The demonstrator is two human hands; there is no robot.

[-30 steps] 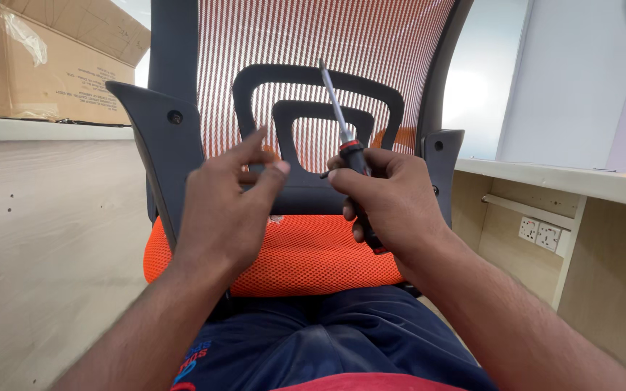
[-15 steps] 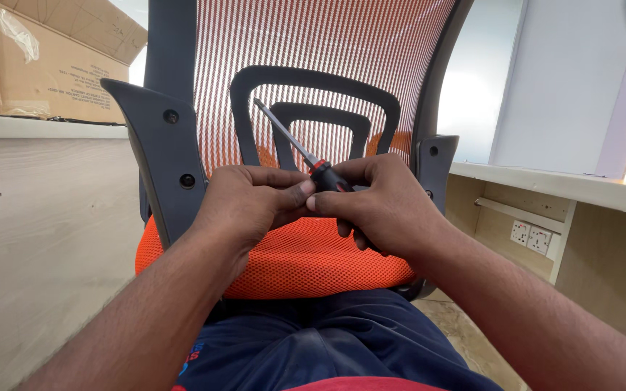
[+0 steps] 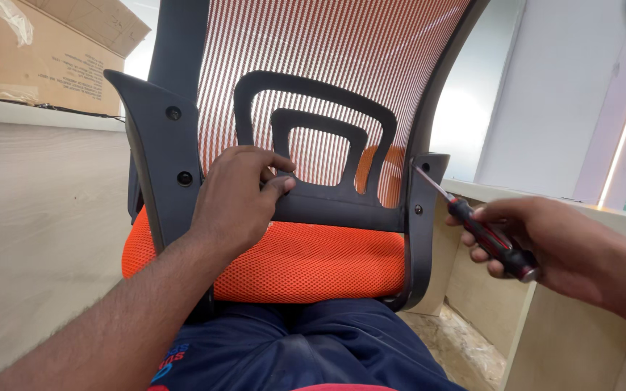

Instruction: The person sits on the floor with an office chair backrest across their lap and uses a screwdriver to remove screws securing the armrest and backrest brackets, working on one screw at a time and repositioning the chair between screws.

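An office chair with an orange mesh back [image 3: 327,51], an orange seat cushion [image 3: 306,264] and a black frame lies tipped toward me over my lap. My left hand [image 3: 237,199] grips the black lumbar bracket [image 3: 327,195] at the base of the back. My right hand [image 3: 545,239] holds a screwdriver [image 3: 483,232] with a red and black handle. Its metal tip touches the upper edge of the right black armrest bracket [image 3: 422,217]. The left armrest bracket [image 3: 161,159] shows two screw heads.
A cardboard box [image 3: 34,54] sits on a pale wooden ledge at upper left. A wooden desk with a wall socket panel runs along the right. A tiled floor [image 3: 458,347] shows below the desk. My legs in dark blue shorts [image 3: 291,355] lie under the seat.
My right hand has pulled away from the bracket's middle and swung right with the screwdriver, whose tip now meets the right armrest bracket. My left hand stays on the lumbar bracket.
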